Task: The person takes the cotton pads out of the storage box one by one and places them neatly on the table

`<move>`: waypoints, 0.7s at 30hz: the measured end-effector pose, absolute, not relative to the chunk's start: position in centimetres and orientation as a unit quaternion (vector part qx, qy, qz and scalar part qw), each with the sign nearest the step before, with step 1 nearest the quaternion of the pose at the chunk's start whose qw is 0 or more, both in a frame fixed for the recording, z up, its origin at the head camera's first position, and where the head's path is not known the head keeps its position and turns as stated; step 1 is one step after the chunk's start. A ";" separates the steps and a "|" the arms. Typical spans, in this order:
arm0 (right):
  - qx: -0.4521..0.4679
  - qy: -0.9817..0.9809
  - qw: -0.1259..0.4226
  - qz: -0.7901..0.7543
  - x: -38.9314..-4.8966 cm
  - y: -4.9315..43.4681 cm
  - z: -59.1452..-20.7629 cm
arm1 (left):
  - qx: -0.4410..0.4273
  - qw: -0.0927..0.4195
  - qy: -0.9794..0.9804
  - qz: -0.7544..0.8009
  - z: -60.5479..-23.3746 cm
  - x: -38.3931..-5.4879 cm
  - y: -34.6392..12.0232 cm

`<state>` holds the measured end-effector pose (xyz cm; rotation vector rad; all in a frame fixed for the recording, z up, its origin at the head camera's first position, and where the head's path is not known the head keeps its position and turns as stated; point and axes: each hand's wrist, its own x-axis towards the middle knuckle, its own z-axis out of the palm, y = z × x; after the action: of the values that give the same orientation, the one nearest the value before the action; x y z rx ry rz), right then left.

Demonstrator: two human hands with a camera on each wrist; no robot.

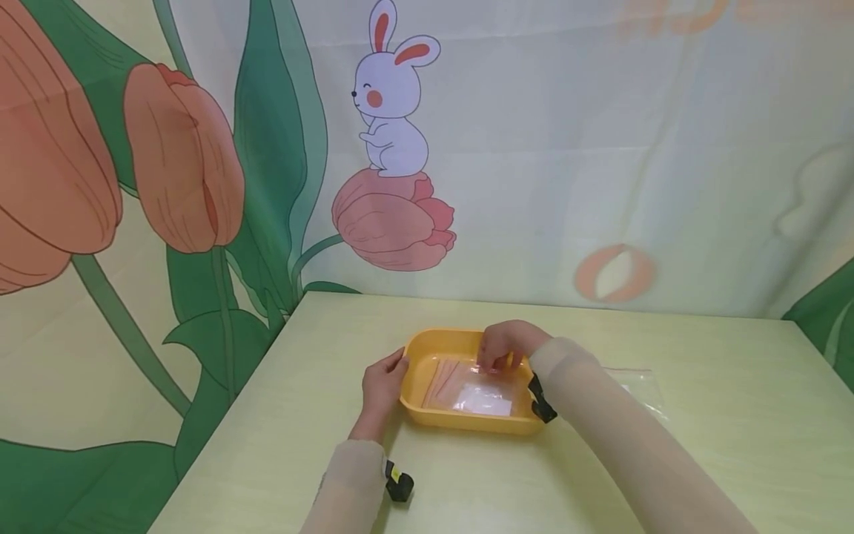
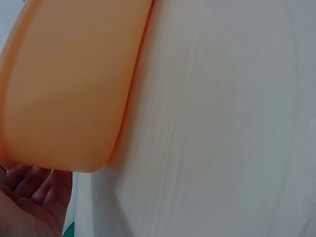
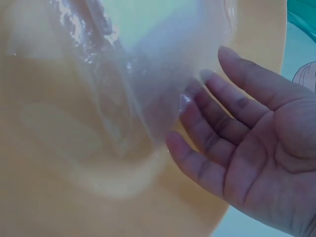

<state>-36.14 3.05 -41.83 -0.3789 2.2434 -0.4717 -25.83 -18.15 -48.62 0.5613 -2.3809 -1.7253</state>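
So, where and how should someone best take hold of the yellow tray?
The yellow tray is probably best gripped at its left end wall, from the left: the raised side gives an edge to pinch, and the left hand holds it there.

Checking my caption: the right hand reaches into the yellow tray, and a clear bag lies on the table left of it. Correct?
Not quite: the head view shows the clear bag right of the yellow tray. The right hand does reach in.
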 end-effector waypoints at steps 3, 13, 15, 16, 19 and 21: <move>-0.142 0.890 0.388 -0.193 -36.2 3.0 -42.0 | 0.186 0.073 -0.795 -0.574 -48.6 -25.9 -18.2; -0.147 0.885 0.382 -0.222 -36.5 3.2 -42.3 | 0.185 0.077 -0.792 -0.577 -48.6 -25.8 -18.1; -0.147 0.882 0.386 -0.227 -36.5 3.2 -42.2 | 0.186 0.076 -0.792 -0.577 -48.6 -25.8 -18.1; -0.147 0.881 0.386 -0.230 -36.4 3.1 -42.1 | 0.187 0.076 -0.792 -0.576 -48.6 -25.8 -18.1; -0.149 0.877 0.392 -0.233 -36.2 3.1 -41.8 | 0.186 0.077 -0.792 -0.576 -48.6 -25.9 -18.1; -0.152 0.876 0.394 -0.233 -36.2 3.0 -41.5 | 0.186 0.078 -0.793 -0.575 -48.6 -25.9 -18.0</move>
<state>-36.17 3.03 -41.53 -0.3849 2.2219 -0.5902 -25.90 -18.04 -48.58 0.5584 -2.3754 -1.7211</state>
